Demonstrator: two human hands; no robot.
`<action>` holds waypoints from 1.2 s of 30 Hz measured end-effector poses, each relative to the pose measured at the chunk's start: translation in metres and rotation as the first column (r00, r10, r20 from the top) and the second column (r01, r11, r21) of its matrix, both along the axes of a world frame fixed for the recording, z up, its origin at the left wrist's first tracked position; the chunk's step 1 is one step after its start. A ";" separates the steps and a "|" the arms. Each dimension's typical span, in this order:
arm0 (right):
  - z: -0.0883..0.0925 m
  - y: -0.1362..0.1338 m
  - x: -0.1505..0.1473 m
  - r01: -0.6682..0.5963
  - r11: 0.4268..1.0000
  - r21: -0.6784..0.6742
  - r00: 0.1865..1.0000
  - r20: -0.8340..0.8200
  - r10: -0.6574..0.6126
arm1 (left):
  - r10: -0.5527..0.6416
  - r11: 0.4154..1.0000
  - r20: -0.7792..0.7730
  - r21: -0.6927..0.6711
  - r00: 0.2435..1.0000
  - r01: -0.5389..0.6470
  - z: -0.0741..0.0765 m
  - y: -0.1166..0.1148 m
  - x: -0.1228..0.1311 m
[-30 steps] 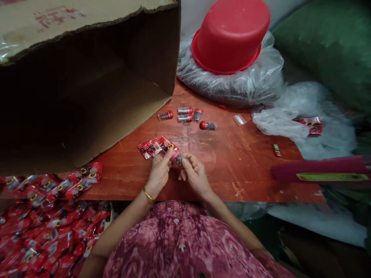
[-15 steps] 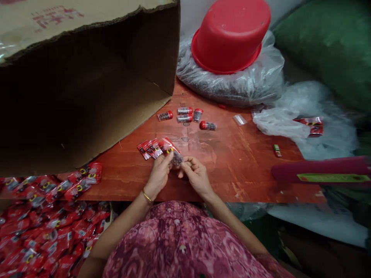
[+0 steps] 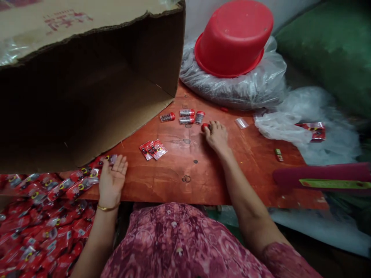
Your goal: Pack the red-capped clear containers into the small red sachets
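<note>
My left hand point(image 3: 112, 180) is palm up with its fingers apart, beside a red packet point(image 3: 108, 159) at the end of the packet row on the left. Out over the table, my right hand point(image 3: 216, 137) has its fingers round a small red-capped vial point(image 3: 205, 126), whose body is hidden under them. Left of that hand lie several clear vials with red caps and dark contents, one of them a vial point(image 3: 167, 117) set a little apart. A few flat red packets point(image 3: 153, 149) overlap on the table between my hands.
A big open cardboard box point(image 3: 145, 77) fills the upper left. Many red packets point(image 3: 43, 239) are heaped at lower left. A red tub point(image 3: 234, 38) sits upside down on a plastic bag point(image 3: 232, 92). A purple roll point(image 3: 321, 173) juts in from the right.
My hands have moved apart: the left went left with the filled packet, which now lies by the row, its fingers opened. My right hand reached up and right to the lone vial.
</note>
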State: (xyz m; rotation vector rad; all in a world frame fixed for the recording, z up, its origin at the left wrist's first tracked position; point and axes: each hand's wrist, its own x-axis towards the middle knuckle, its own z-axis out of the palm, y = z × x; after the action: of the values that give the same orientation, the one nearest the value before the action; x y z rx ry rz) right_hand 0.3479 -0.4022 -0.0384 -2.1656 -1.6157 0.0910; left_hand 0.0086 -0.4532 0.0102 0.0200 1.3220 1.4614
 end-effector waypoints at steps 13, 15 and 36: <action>-0.025 -0.032 -0.013 -0.099 0.994 -0.052 0.991 0.087 0.103 | 0.173 0.978 0.173 0.085 0.970 -0.190 0.006 0.019 0.027; -0.021 -0.033 -0.014 -0.090 0.994 -0.067 0.993 0.069 0.094 | 0.074 0.996 0.205 0.032 0.976 -0.082 0.011 0.015 0.028; -0.008 -0.036 -0.018 -0.094 0.994 -0.052 0.996 -0.011 0.093 | -0.227 0.684 -0.973 -0.126 0.046 0.719 -0.048 0.037 0.073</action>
State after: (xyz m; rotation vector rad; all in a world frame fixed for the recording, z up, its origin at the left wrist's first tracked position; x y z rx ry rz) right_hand 0.3298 -0.4386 -0.0469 -2.1249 -1.7285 0.1722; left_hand 0.0817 -0.4164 -0.0375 1.8478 1.6020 0.9490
